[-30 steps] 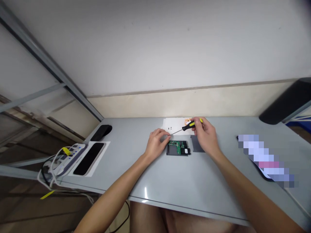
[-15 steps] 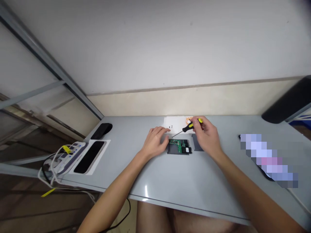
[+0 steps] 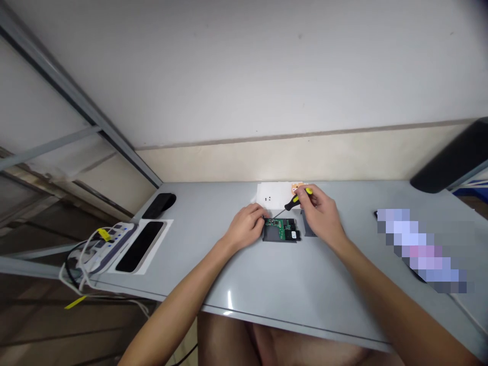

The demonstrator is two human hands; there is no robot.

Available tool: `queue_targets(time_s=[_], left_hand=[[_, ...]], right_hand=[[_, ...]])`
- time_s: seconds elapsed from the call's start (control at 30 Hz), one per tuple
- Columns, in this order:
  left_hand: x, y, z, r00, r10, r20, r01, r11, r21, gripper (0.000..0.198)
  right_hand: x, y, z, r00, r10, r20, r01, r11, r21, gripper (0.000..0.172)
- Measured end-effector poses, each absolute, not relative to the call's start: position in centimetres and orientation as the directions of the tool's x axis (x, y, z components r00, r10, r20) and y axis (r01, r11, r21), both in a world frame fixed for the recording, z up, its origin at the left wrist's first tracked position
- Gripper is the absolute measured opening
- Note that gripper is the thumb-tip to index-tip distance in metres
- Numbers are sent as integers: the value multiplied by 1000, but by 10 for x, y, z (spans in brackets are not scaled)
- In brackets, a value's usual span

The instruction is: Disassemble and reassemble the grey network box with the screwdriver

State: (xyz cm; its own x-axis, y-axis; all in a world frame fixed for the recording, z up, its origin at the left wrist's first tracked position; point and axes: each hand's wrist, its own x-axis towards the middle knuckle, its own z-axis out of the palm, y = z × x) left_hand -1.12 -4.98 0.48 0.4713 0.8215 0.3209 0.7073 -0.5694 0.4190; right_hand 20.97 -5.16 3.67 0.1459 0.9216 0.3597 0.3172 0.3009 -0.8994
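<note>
My right hand (image 3: pixel 322 211) grips a black and yellow screwdriver (image 3: pixel 293 200), its shaft slanting down to the left. The screwdriver's tip meets the upper left part of a green circuit board (image 3: pixel 280 223), or hovers just over it. That board lies in an open dark case (image 3: pixel 272 234) flat on the table. At the case's left end, my left hand (image 3: pixel 247 226) has its fingers curled in, closed against the edge. Partly behind my right hand is a dark flat panel (image 3: pixel 309 230). Several tiny dark screws (image 3: pixel 267 199) rest on a white sheet (image 3: pixel 276 190) behind the case.
On the left of the grey table (image 3: pixel 251 284) are a black phone (image 3: pixel 140 247) on white paper, a power strip (image 3: pixel 114 244) with cables, and a black object (image 3: pixel 157 205). A blurred-out device (image 3: pixel 419 249) lies at right, a black cylinder (image 3: pixel 450 157) behind it.
My left hand's fingers have curled in from a spread pose toward the case's upper left corner. The screwdriver's tip has come down slightly to the right, onto or close above the board.
</note>
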Motion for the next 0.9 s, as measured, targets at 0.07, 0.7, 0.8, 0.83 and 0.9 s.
queue_targets(time_s=[0.07,0.7,0.8,0.83,0.9], left_hand=[[-11,-50,4,478,820,316,697,-573,432,34],[-10,-46,0,490,818,301,691,-575,438,29],[-10,-46,-1,492,817,302,683,-577,447,28],[-10,-46,-1,490,818,301,682,-575,452,28],[-10,-46,-1,484,822,298,680,-569,462,27]], right_hand=[[209,-52,37,140,925,354,321,296,-900,36],[192,-53,49,53,931,360,380,315,-870,28],[181,-48,58,-9,936,353,396,327,-858,26],[176,-45,61,-23,932,361,391,340,-855,25],[166,-37,62,-30,916,400,332,386,-861,24]])
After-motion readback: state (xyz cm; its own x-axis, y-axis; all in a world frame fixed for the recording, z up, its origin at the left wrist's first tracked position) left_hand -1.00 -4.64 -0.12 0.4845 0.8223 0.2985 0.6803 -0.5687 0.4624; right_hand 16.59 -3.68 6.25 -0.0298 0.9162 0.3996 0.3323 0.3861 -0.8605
